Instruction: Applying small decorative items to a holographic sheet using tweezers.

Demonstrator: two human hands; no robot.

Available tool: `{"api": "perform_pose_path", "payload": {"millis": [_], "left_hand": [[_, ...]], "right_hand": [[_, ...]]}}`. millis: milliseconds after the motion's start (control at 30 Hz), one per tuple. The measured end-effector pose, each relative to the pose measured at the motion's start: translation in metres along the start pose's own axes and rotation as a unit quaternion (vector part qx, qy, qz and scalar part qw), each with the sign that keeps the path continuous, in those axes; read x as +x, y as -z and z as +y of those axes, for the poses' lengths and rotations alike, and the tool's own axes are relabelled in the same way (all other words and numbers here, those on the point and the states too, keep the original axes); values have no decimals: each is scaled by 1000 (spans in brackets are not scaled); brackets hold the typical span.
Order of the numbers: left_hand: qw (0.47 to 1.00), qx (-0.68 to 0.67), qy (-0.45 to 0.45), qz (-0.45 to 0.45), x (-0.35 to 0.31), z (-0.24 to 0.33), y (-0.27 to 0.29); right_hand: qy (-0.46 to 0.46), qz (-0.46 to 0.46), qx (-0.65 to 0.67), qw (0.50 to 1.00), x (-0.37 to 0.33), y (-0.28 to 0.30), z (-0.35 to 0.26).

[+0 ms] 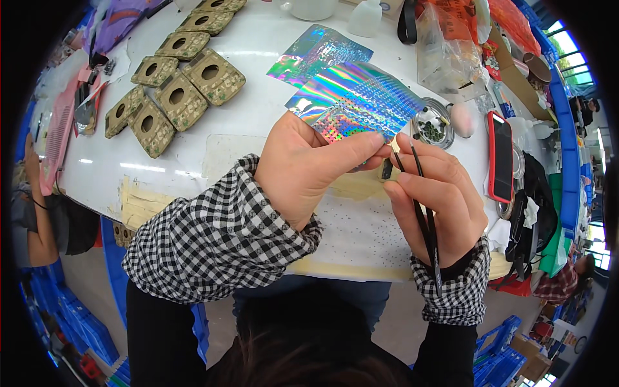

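Head view: both hands meet over the near middle of a white table, inside its taped near edge. The right hand is closed around black tweezers, whose tips stand slightly apart beside a small pale piece at the meeting fingertips. The left hand has its thumb laid over bent fingers just left of that piece; I cannot tell whether they pinch it. Shiny sheets overlap just beyond the hands, so open room there is tight. More white surface lies left of the sheets, toward the camouflage pieces with round holes. On the right, a round dish of dark green bits and a red-cased phone crowd the side near the right hand.
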State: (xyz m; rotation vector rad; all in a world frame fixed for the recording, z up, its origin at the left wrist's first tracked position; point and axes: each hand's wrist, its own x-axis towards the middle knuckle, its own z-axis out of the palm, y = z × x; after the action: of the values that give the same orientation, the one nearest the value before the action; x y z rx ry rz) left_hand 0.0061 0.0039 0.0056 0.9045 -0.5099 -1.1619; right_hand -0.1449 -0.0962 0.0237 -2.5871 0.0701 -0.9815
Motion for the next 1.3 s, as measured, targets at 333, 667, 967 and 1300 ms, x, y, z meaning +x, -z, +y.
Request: {"api": "perform_pose_path", "payload": {"millis": [333, 667, 967, 1300], "left_hand": [[1000, 2, -1, 4, 0, 1, -1], [1000, 8, 2, 0, -1, 1, -2], [1000, 20, 11, -4, 0, -1, 0], [1000, 6, 16, 0, 0, -1, 0]], "right_hand": [[-17, -15, 5, 1000, -1, 1, -1], [-16, 2, 7, 1000, 0, -1, -1], [-3, 41, 1, 999, 1, -5, 1], [-16, 23, 7, 1000, 0, -3, 1]]}}
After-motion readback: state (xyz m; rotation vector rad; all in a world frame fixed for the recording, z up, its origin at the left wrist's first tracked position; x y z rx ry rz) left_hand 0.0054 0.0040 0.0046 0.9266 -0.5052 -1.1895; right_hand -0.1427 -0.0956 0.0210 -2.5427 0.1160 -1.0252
